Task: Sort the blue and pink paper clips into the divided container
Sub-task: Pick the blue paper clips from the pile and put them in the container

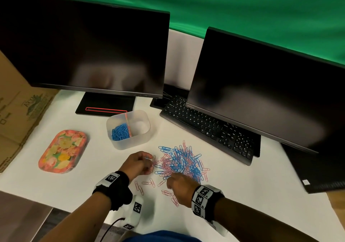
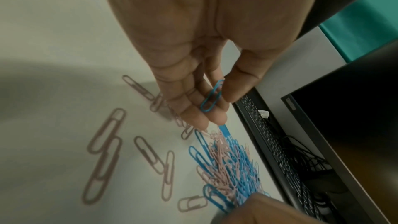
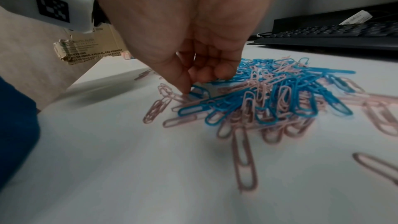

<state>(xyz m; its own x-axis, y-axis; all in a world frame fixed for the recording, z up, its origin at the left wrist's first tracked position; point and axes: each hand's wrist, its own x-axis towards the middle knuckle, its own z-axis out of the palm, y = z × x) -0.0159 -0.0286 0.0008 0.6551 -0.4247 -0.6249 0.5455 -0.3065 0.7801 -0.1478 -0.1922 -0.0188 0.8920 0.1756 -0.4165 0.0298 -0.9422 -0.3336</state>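
Blue clips already fill the left compartment of the divided container (image 1: 128,128), which stands on the white bench (image 1: 242,185) behind the work area; the right compartment appears to hold no clips. The pink half of the sort is judged not yet started in the container, though a scatter of loose pink clips (image 1: 147,184) lies apart from the heap on the near side, possibly set aside. A large mixed pile (image 1: 182,162) of blue and pink clips remains between the hands, so the greater part of the task is outstanding.

Left hand (image 1: 139,164) sits at the left edge of the pile. Its fingers (image 2: 193,106) and thumb are curled about a single blue clip (image 2: 211,96), held clear of the bench. Right hand (image 1: 179,185) is at the near edge of the pile, fingers (image 3: 183,79) drawn together with their tips down among the clips; whether they have actually secured one cannot be told.

View comparison: only the head view shows the container and its fill, plus the surroundings: two dark monitors, a keyboard (image 1: 209,126) and a floral tray (image 1: 62,151). That view shows only a faint trace of blue at the left hand; the left wrist view shows the held clip plainly. The right wrist view shows fingertip contact at the pile edge, which the back of the hand hides from above.
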